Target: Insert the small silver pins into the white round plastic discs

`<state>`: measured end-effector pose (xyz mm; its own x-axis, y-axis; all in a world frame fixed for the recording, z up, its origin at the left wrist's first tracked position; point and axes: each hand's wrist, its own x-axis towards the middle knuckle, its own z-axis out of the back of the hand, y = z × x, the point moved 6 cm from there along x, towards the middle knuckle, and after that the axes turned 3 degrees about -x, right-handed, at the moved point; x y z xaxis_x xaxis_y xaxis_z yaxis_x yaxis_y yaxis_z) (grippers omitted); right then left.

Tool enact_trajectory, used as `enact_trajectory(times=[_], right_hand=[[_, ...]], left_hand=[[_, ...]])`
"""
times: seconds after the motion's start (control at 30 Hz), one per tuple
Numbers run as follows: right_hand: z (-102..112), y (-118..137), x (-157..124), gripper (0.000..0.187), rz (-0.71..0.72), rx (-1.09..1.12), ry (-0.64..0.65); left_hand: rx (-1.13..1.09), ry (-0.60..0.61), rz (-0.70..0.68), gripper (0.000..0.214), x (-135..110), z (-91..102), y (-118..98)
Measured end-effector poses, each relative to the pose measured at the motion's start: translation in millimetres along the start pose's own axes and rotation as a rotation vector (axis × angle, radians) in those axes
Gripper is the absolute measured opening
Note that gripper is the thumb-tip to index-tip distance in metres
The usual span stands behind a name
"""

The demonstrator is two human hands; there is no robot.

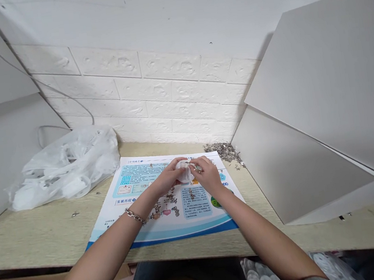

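My left hand (169, 177) holds a crumpled white wad (184, 172), perhaps soft cloth or plastic, against the printed poster (197, 226). My right hand (208, 175) pinches a small metal part (196, 167) at the wad's right side, and the fingers hide most of it. Several small metal fittings (172, 197) lie on the poster just below my hands. A chain bracelet (135, 216) circles my left wrist.
A heap of small metal parts (224, 151) lies on the wooden desk (35, 236) behind the poster, against a white brick-textured wall (154, 98). A white plastic bag (64, 168) sits at the left. Grey panels (294, 158) jut in at the right.
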<state>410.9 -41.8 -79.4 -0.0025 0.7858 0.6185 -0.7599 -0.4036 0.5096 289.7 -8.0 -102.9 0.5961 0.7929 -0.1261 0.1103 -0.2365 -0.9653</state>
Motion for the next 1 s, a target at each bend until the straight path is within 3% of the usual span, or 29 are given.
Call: enact_trajectory(times=[0.4,0.7,0.9,1.0], right_hand=[[0.8,2.0,-1.5,0.014,0.023,-0.056,0.012],[-2.3,7.1,-2.6,0.017,0.087,-0.261,0.017],[-5.8,16.7,-3.4,0.024,0.176,-0.522,-0.004],[-6.9,21.0,-3.7,0.026,0.228,-0.552,-0.033]], left_hand=[[-0.014,-0.006,-0.005,0.037,-4.9,-3.6,-6.8],[0.126,0.017,-0.050,0.034,-3.5,-2.5,-5.7],[0.365,-0.200,-0.236,0.032,4.0,8.6,-3.1],[0.394,-0.281,-0.265,0.029,2.1,10.4,-5.6]])
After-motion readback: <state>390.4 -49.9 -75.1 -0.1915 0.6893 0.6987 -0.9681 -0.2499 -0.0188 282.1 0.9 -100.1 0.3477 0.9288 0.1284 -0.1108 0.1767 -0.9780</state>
